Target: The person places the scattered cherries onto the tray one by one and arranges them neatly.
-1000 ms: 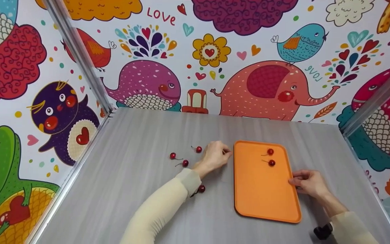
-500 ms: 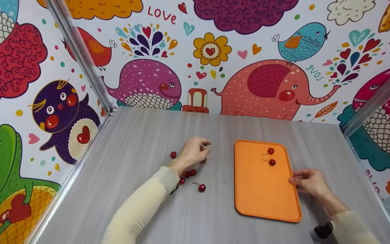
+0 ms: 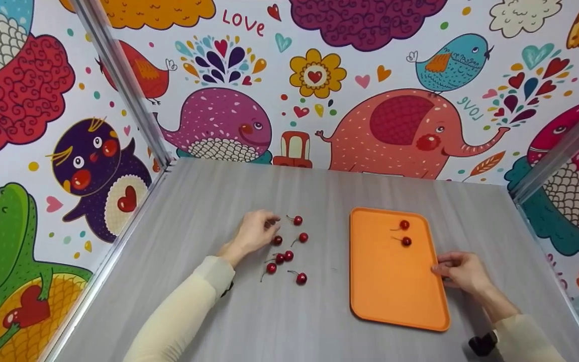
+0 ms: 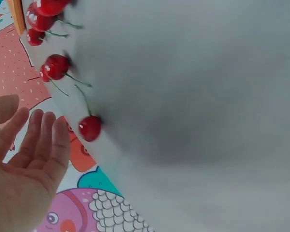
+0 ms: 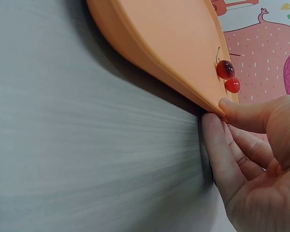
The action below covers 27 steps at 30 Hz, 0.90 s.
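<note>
The left hand point(image 3: 254, 231) has been drawn away from the tray point(image 3: 395, 291) and is now held at the left side of the loose cherries point(image 3: 303, 237); a second ago it was seen beside the tray's left edge. Its fingers are relaxed and loosely bent, with gaps between them — in the left wrist view the palm is shown unclosed, with one cherry point(image 4: 90, 128) near the fingertips. The spot where the leftmost cherry was seen half a second ago is now covered by this hand.

By the sleeve's point(image 3: 174, 306) shift leftward, cherries that were hidden a second ago have been uncovered. Seven can now be counted on the table point(image 3: 194, 201), between hand and tray, and one of them lies just by the fingers.

The tray is seen in the same place as before, at the right of the table — its right edge is pinched, as earlier, between the thumb and fingers of the right hand point(image 3: 463, 271). The same two cherries point(image 3: 404, 225) are borne near its far end, unmoved.
</note>
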Tool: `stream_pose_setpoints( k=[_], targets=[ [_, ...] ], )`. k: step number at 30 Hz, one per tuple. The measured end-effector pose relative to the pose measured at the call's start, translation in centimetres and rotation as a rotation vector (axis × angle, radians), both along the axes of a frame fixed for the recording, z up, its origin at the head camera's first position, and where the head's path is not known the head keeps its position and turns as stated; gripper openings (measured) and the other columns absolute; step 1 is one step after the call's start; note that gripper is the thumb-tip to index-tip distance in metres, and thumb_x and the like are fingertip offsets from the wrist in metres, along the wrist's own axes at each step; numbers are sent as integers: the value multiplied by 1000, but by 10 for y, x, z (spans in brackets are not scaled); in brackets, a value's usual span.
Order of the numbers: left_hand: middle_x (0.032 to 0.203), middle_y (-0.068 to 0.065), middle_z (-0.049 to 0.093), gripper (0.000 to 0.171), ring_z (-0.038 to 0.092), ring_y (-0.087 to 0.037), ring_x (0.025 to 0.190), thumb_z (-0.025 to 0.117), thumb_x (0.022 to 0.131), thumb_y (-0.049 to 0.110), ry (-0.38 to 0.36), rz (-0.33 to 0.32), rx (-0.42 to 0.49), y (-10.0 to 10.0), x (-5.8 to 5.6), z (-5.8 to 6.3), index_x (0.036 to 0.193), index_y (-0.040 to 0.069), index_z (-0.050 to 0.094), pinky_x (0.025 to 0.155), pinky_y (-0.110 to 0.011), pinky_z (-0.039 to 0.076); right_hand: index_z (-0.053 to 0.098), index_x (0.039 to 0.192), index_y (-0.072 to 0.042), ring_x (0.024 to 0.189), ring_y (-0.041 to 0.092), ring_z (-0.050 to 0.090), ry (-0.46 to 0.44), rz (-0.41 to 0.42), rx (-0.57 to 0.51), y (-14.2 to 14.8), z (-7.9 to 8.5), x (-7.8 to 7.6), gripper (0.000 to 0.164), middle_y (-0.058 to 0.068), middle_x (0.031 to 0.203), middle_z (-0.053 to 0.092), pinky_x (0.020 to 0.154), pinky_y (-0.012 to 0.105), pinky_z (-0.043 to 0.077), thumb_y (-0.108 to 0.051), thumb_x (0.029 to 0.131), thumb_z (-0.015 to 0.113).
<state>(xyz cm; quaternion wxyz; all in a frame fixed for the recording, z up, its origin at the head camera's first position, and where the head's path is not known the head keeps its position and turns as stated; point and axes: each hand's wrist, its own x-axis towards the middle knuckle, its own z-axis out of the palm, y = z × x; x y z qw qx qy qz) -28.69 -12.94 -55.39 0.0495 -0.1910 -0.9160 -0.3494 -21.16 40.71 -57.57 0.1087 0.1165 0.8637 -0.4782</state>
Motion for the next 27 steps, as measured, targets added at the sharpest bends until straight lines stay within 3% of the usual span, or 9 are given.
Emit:
stream_pose_setpoints(
  k=[13,20,27],
  targets=[
    [103,-12,86,14,80,-27,92,82,99,7,-55,41,-150,-24,21,-12,112,3,87,86,-47,67,71,130,14,85,10,76,-9,-14,8,-2,0,-1,38,3,98,80,76,34,70,-11,103,81],
    [102,-7,86,9,79,-29,95,84,98,13,-70,68,-217,-23,23,-17,105,11,88,90,-52,64,71,131,16,82,9,78,14,0,2,-2,0,0,40,2,95,80,73,32,69,-9,102,82],
    [109,-5,88,12,81,-30,101,84,100,21,-82,93,-290,-16,19,-22,110,17,89,92,-50,65,71,132,14,85,10,77,4,-12,6,-3,0,1,39,4,99,80,76,34,70,-12,104,81]
  ],
)
